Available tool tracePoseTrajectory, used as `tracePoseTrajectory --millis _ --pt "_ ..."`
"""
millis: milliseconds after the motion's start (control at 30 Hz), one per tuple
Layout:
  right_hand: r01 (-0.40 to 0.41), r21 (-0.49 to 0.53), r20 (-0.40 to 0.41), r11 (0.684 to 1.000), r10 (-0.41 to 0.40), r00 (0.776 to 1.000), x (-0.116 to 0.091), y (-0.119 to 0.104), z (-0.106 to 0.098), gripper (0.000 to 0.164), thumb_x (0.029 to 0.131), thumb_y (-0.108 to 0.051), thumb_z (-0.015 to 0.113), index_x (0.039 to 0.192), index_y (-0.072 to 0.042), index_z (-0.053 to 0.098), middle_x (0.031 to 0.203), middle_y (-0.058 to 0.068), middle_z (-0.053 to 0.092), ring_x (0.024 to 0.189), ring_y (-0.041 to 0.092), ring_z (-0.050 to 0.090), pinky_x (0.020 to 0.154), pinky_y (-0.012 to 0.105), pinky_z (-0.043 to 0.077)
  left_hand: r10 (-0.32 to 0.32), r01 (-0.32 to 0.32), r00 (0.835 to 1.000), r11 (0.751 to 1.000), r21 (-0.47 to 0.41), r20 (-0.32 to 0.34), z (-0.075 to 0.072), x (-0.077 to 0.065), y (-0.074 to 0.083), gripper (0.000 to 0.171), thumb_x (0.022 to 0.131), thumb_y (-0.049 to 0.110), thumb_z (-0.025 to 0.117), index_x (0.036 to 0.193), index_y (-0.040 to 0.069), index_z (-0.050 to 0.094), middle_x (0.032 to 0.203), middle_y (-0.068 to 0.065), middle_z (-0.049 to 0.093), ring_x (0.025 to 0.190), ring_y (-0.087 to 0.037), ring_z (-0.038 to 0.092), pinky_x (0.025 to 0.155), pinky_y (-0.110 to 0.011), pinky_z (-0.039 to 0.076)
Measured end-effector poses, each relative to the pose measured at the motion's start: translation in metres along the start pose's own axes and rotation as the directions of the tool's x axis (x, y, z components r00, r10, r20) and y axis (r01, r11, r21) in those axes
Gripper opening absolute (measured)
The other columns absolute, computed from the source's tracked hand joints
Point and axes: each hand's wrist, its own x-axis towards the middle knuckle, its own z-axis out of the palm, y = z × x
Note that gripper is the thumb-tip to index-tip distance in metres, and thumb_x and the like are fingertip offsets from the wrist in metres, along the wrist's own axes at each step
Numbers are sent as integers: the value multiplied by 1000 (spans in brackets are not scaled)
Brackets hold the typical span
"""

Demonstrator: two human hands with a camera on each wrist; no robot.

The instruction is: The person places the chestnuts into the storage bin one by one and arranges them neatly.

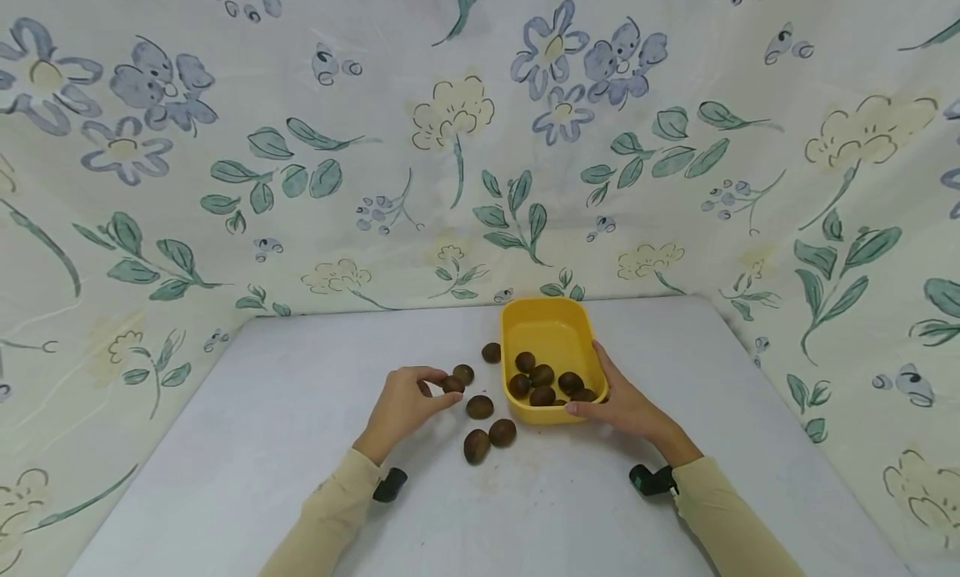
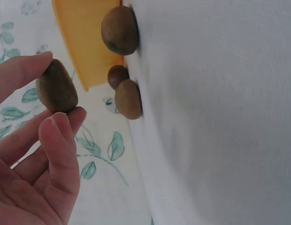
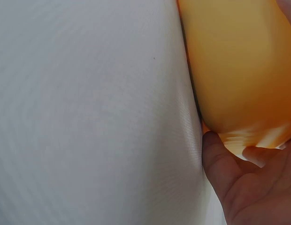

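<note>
At the left, the left hand (image 1: 411, 402) pinches a single brown nut (image 1: 453, 384) between thumb and fingertips, clear of the white surface (image 1: 315, 377) in the left wrist view. That nut looks hard, smooth and fairly light, so a gentle squeeze across its sides should do; too hard a pinch near a rounded end might make it shoot out. Just to its right lie five loose nuts (image 1: 480, 407), spread between the hand and the yellow container: one close behind the held nut, one just beside the container's wall, one midway, and a pair toward the near side. Being round, they would probably roll if nudged, so each is best taken from above with fingers on opposite sides. Next comes the yellow container (image 1: 550, 331), flat on the surface, with a cluster of nuts (image 1: 542, 375) gathered at its near end; it seems thin, stiff plastic, light enough to slide, and best steadied by a corner or rim. At the right, the right hand (image 1: 626, 403) holds its near right corner, thumb at the near rim and fingers along the right wall, though the cropped wrist view leaves the firmness of that hold uncertain.
</note>
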Motion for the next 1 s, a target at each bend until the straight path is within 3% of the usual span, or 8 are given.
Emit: tracePoseTrajectory --millis 167,367,667,867,1000 --pt "-7 -2 3 1000 7 1000 0 -1 0 128 80 -55 82 167 -24 -8 176 12 2 161 42 15 125 66 20 11 -13 1000 997 -71 -24 6 -2 4 42 82 32 88 114 7 78 100 -11 76 76 -15 56 57 -23 41" --pt "-17 -10 2 1000 17 1000 0 -2 0 126 82 -52 81 167 -24 -8 176 13 2 161 43 14 124 67 20 39 -42 999 990 -132 -23 17 -3 14 40 83 33 87 115 11 78 106 -8 77 78 -14 56 58 -23 42" --pt "-6 0 4 1000 6 1000 -1 -1 -1 126 82 -52 82 167 -24 -8 176 13 0 161 41 12 125 66 19 56 -62 998 975 -211 -38 31 -1 32 39 81 33 89 113 16 78 106 -6 77 81 -18 55 70 -25 45" --pt "-7 -6 6 1000 7 1000 -1 -3 -2 126 83 -51 81 167 -22 -9 176 15 0 161 43 12 125 67 19 83 -86 996 962 -258 -21 41 4 45 36 81 32 89 111 15 79 108 -3 77 96 -31 61 79 -31 49" --pt "-2 -3 6 1000 2 1000 -1 -3 -2 127 83 -52 81 167 -22 -9 176 15 0 161 42 13 125 66 19 73 -72 997 967 -243 -5 49 7 54 39 82 37 88 113 15 79 117 -2 77 111 -30 66 92 -43 55"
